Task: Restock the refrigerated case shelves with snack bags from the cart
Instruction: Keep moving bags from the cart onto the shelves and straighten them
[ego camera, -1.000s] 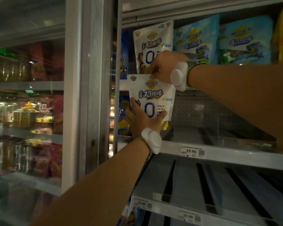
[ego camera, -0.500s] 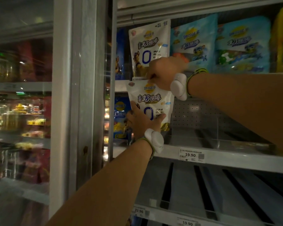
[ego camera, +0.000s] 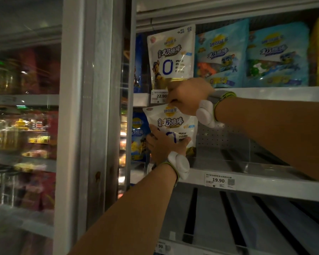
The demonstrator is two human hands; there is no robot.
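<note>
Held bag: glossy white pouch (ego camera: pixel 171 126), sitting just above the middle shelf (ego camera: pixel 265 179).
Right hand (ego camera: pixel 189 97): pinching its top edge.
Left hand (ego camera: pixel 164 146): cupping its bottom.
Change: bag is sinking lower below the upper shelf's standing white pouch (ego camera: pixel 171 54).
Surface: slotted metal shelving.

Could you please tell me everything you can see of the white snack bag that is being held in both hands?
The white snack bag is a glossy, soft-looking pouch with a yellow logo near its top, dark blue lettering across the middle and a large blue zero outline below. It stands roughly upright at the left end of the middle shelf, directly below a matching bag on the shelf above. The right hand pinches its top edge; the left hand grips its lower part from below. Whether its base touches the shelf is hidden.
</note>
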